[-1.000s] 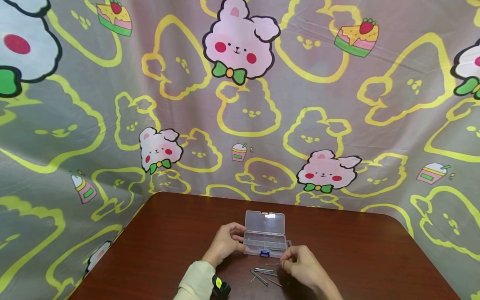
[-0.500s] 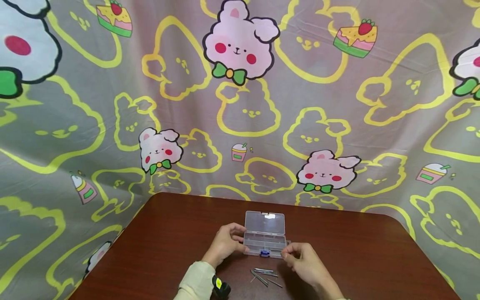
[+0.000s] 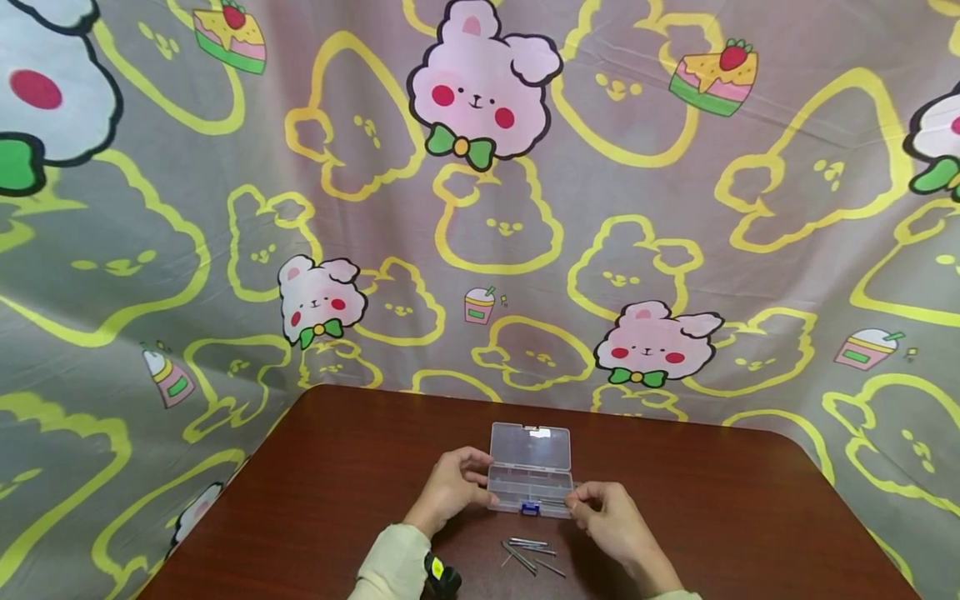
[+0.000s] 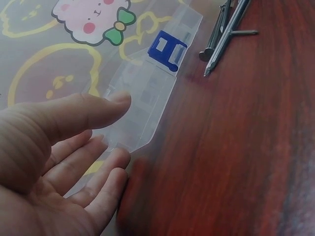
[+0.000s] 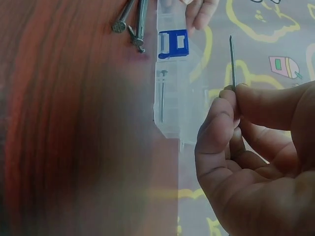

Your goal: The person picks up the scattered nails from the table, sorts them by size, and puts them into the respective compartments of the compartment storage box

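A clear plastic compartment box [image 3: 530, 450] with a blue latch [image 5: 173, 45] stands on the table, lid raised at the back. My left hand [image 3: 450, 483] holds its left end, thumb at the front corner and the other fingers along the side. Over the box's right end is my right hand [image 3: 611, 521], pinching a nail [image 5: 233, 61] between thumb and forefinger; in the right wrist view its point sticks up. Another nail [image 5: 163, 98] lies in the right front compartment. Several loose nails [image 3: 519, 556] lie in a small pile in front of the box.
The dark red-brown wooden table [image 3: 360, 450] carries all of this. Behind it hangs a grey cloth [image 3: 420, 250] printed with rabbits and yellow outlines. A black device [image 3: 441, 575] with a yellow mark sits at the left wrist, beside a pale sleeve [image 3: 393, 562].
My right hand has moved up from just in front of the box to its right front compartment, carrying the nail. The left hand and the box stay in place.
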Demonstrator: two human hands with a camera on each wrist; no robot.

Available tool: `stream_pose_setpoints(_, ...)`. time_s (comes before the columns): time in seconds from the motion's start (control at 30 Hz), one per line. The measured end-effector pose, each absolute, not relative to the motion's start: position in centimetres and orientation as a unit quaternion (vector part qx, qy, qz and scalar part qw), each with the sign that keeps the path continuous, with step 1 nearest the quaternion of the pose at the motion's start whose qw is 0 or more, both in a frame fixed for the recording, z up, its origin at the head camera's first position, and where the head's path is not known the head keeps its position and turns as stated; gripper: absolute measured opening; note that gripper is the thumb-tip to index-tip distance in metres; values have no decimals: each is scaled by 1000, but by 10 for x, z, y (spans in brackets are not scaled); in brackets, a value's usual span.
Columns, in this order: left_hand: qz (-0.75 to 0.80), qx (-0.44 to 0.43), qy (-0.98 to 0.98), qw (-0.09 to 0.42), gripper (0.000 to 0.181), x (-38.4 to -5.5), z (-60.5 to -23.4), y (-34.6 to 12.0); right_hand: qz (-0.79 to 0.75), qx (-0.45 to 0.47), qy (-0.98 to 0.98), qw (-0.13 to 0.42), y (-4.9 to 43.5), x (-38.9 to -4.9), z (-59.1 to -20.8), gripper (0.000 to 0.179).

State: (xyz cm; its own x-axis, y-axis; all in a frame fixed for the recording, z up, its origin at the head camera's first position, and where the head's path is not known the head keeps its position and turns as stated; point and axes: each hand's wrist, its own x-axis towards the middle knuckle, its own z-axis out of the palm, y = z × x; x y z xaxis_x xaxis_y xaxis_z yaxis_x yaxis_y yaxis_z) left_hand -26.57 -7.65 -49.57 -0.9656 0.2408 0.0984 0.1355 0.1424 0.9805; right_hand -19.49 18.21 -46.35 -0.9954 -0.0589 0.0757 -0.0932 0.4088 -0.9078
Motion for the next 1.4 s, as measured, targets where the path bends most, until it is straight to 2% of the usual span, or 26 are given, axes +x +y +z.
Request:
stream_pose_setpoints(0.73, 642, 124, 755, 40, 56, -265, -496, -77, 489, 10, -872, 40, 179, -213, -462, 12)
stream_pose_setpoints(1.17, 639, 126, 758, 38, 56, -266, -499, -77, 433, 14, -899, 71, 180, -221, -465, 15)
stream_pose_setpoints(1.4, 644, 126, 754, 37, 56, -267, -499, -77, 361, 49, -925, 108, 177, -221, -465, 18)
